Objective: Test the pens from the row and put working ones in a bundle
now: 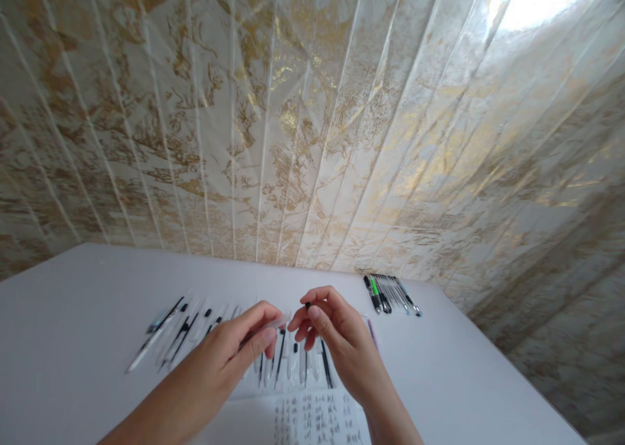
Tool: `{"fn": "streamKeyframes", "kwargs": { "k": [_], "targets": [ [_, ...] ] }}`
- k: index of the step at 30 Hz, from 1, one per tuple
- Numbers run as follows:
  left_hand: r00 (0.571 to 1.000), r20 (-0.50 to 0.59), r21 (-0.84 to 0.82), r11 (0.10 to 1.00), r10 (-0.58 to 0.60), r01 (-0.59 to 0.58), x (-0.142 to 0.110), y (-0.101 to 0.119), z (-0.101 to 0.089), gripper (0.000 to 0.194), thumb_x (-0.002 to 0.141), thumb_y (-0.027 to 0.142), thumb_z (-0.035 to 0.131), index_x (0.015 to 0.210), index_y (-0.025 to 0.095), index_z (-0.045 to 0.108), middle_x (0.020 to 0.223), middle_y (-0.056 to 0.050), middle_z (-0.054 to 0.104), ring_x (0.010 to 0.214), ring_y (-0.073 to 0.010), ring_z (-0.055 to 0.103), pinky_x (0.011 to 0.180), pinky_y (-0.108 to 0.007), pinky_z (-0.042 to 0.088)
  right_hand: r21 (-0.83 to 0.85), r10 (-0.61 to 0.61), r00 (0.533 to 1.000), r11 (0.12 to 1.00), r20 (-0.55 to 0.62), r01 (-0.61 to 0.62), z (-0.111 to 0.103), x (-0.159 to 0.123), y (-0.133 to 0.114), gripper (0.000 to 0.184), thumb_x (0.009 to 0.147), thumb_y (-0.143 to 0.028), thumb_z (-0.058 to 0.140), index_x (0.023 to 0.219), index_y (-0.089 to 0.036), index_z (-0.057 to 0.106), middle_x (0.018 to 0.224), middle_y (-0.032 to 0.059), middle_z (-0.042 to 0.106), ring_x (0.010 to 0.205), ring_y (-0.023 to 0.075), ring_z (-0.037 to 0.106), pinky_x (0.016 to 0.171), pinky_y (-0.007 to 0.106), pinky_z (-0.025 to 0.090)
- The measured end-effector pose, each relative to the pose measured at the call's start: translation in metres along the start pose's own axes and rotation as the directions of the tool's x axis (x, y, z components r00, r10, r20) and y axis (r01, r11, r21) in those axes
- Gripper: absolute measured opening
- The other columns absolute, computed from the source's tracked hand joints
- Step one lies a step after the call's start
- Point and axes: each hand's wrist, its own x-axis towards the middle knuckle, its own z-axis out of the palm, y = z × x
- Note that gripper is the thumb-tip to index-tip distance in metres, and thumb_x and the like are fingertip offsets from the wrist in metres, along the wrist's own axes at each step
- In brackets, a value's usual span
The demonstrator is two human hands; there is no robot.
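Note:
My left hand (240, 342) pinches a clear, whitish pen barrel (277, 322) between thumb and fingers, its end pointing right. Close by, my right hand (338, 331) holds a small black pen part (307, 305) at its fingertips; whether it is a cap or a plug I cannot tell. A narrow gap separates the barrel's end from the right fingers. On the table under both hands lie several black refills (280, 358) and clear pen pieces (289, 365), partly hidden by the hands.
More pen parts (180, 333) are spread at the left. Several pens (378, 292) lie in a row at the back right, one bright green. A purple pen (373, 334) is beside my right hand. Handwritten paper (317, 419) lies in front on the white table (469, 373), against a gold-patterned wall.

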Motion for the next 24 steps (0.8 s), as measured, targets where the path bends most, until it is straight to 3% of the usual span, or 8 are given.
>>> {"fn": "streamKeyframes", "kwargs": {
  "k": [7, 14, 24],
  "targets": [
    [0.999, -0.029, -0.029, 0.999, 0.029, -0.03, 0.0011, 0.0019, -0.0017, 0.032, 0.098, 0.046, 0.038, 0.091, 0.027, 0.062, 0.082, 0.003, 0.061, 0.082, -0.0181, 0.059, 0.077, -0.026, 0.04, 0.024, 0.02, 0.999, 0.999, 0.032, -0.021, -0.0004, 0.0001, -0.001, 0.02, 0.091, -0.037, 0.062, 0.098, -0.019, 0.059, 0.077, 0.0022, 0.069, 0.067, 0.0123, 0.061, 0.062, 0.024, 0.048],
    [0.996, -0.085, 0.051, 0.999, 0.023, -0.019, -0.0011, 0.0032, -0.0062, 0.029, 0.096, 0.045, 0.044, 0.106, 0.03, 0.066, 0.083, 0.003, 0.067, 0.085, -0.0192, 0.063, 0.08, -0.026, 0.042, -0.191, 0.023, 1.0, 0.981, -0.013, -0.025, 0.0031, -0.0037, -0.0036, 0.007, 0.087, -0.026, 0.064, 0.09, -0.021, 0.061, 0.08, 0.0027, 0.073, 0.075, 0.0164, 0.068, 0.064, 0.025, 0.049],
    [0.994, -0.077, 0.112, 0.991, 0.082, -0.073, -0.0039, 0.0017, -0.0059, 0.026, 0.097, 0.042, 0.044, 0.097, 0.029, 0.067, 0.082, 0.003, 0.068, 0.081, -0.0184, 0.064, 0.077, -0.024, 0.043, -0.323, -0.008, 1.0, 0.946, -0.022, 0.0, 0.0047, -0.0047, -0.0027, 0.006, 0.085, -0.021, 0.064, 0.088, -0.023, 0.068, 0.077, -0.0004, 0.076, 0.071, 0.0166, 0.07, 0.062, 0.025, 0.052]
  ]
}}
